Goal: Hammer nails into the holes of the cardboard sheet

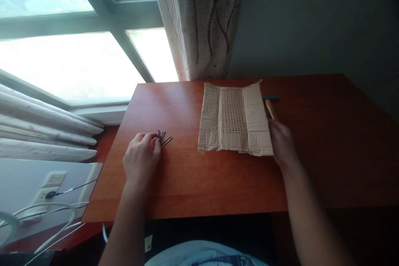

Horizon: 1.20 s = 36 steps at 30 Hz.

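On the left part of the wooden table, my left hand is closed with thumb and fingertips together at a small bunch of nails. Several nails stick out past the fingertips, and the ones under them are hidden. My right hand is closed around the lower handle of a hammer, whose dark head rests toward the back of the table. Between my hands lies a creased piece of cardboard, its middle panel dotted with rows of small holes. Its right edge comes up against my right hand.
The reddish-brown table stands by a window and a patterned curtain. At lower left are a wall socket with a black plug and loose white cables beside the table's left edge.
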Motion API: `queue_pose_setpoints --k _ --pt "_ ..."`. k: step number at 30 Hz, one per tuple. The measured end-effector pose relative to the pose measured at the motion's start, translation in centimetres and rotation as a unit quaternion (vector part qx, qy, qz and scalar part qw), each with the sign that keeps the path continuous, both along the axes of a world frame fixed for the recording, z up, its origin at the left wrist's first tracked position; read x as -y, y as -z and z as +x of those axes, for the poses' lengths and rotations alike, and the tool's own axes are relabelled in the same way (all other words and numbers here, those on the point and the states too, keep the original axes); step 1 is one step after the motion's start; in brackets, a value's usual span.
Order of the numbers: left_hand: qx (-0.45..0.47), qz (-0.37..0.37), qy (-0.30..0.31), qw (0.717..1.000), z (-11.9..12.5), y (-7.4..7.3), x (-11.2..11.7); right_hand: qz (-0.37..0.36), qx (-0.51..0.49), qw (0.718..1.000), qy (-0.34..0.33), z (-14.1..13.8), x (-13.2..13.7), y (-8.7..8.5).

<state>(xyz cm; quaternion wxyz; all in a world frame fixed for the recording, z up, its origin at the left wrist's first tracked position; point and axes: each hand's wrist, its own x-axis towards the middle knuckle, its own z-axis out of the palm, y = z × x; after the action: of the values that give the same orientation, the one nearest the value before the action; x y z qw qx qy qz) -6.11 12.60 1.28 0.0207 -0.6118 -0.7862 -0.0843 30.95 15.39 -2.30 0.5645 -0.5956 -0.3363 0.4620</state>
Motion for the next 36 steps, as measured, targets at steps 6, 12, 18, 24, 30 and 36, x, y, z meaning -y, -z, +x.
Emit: queue_pose_setpoints --k 6,12,18,24,30,36 --pt "0.038 -0.021 -0.018 0.999 -0.5 -0.2 -0.4 -0.021 -0.02 1.0 0.012 0.0 0.0 -0.2" --pt "0.016 -0.061 -0.028 0.998 -0.7 -0.4 -1.1 -0.017 -0.008 1.0 0.02 -0.1 0.1 -0.4" --pt "-0.015 -0.119 -0.026 0.992 -0.8 -1.2 -2.5 -0.011 -0.007 1.0 0.012 0.0 0.2 -0.3" --pt "-0.018 -0.141 -0.029 0.989 -0.7 -1.5 -2.9 -0.016 0.0 1.0 0.019 -0.1 0.2 -0.4" --pt "-0.012 -0.135 -0.032 0.99 -0.9 -1.3 -2.7 -0.017 0.002 1.0 0.015 0.0 0.1 -0.2" --pt "-0.005 -0.127 -0.043 0.991 -1.4 -1.0 -2.9 -0.013 0.002 1.0 0.022 0.1 0.1 -0.2"
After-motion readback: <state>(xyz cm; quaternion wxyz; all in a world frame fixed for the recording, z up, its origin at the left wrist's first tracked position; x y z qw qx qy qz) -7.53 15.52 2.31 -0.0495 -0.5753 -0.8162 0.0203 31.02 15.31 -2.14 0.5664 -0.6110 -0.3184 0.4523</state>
